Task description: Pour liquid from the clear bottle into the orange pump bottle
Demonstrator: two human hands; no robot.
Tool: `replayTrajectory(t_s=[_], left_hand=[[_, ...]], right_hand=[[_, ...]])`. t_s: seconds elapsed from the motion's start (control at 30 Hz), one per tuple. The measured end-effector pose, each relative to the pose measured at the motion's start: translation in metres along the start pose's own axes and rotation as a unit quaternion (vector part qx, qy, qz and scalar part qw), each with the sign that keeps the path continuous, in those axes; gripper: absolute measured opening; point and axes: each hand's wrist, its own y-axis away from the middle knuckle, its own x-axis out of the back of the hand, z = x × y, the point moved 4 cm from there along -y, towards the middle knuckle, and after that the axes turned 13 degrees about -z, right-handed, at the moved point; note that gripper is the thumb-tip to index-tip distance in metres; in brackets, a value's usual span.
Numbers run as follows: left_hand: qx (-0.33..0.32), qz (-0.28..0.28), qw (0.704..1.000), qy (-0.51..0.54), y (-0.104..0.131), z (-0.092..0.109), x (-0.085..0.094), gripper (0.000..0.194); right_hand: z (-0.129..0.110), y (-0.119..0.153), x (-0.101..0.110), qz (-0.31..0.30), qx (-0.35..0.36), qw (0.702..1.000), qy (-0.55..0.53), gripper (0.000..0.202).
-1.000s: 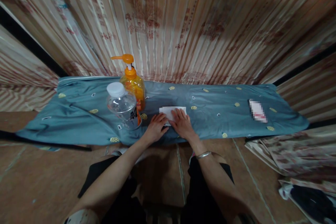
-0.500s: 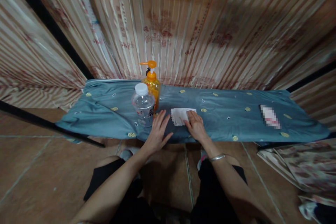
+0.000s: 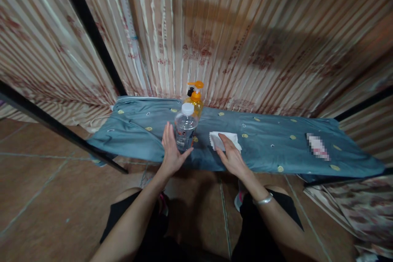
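Observation:
A clear plastic bottle (image 3: 186, 125) with a white cap stands upright on a blue-green patterned cloth. My left hand (image 3: 172, 152) is at its left and front side, fingers stretched and thumb apart; whether the palm touches the bottle I cannot tell. Just behind stands an orange pump bottle (image 3: 198, 107), partly hidden by the clear one. To the right lies a folded white cloth (image 3: 216, 140) with a scalloped edge. My right hand (image 3: 231, 156) rests over its near right part, fingers extended and thumb spread.
The covered narrow surface (image 3: 267, 127) runs left to right, with a blurred-out flat item (image 3: 317, 146) at its right. Dark metal poles (image 3: 89, 32) rise at the sides. A striped curtain (image 3: 221, 24) hangs behind. Below is a brown tiled floor (image 3: 39, 184).
My left hand has moved from the right of the clear bottle round to its left side. My right hand stays at the white cloth, its thumb and fingers more spread. The view has shifted left.

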Motion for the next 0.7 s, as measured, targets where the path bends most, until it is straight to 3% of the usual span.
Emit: replayTrajectory(t_s=[0.1,0.27,0.4,0.53,0.7], left_hand=[[0.101,-0.018,0.984,0.142,-0.01,-0.021,-0.013,0.155],[0.123,-0.03,0.972,0.196,-0.022,-0.026,-0.035,0.159],[0.143,-0.03,0.964,0.223,-0.028,-0.031,-0.044,0.158],[0.172,-0.034,0.956,0.235,-0.031,-0.037,-0.046,0.153],[0.185,-0.039,0.952,0.241,-0.029,-0.038,-0.043,0.141]], right_hand=[[-0.035,-0.012,0.012,-0.019,0.041,0.999,-0.01,0.063],[-0.086,-0.04,0.045,0.004,0.092,0.995,-0.024,0.062],[-0.12,-0.079,0.062,0.013,0.152,0.988,-0.037,0.063],[-0.139,-0.126,0.061,0.013,0.199,0.979,-0.029,0.059],[-0.141,-0.163,0.039,-0.023,0.218,0.976,-0.008,0.058]])
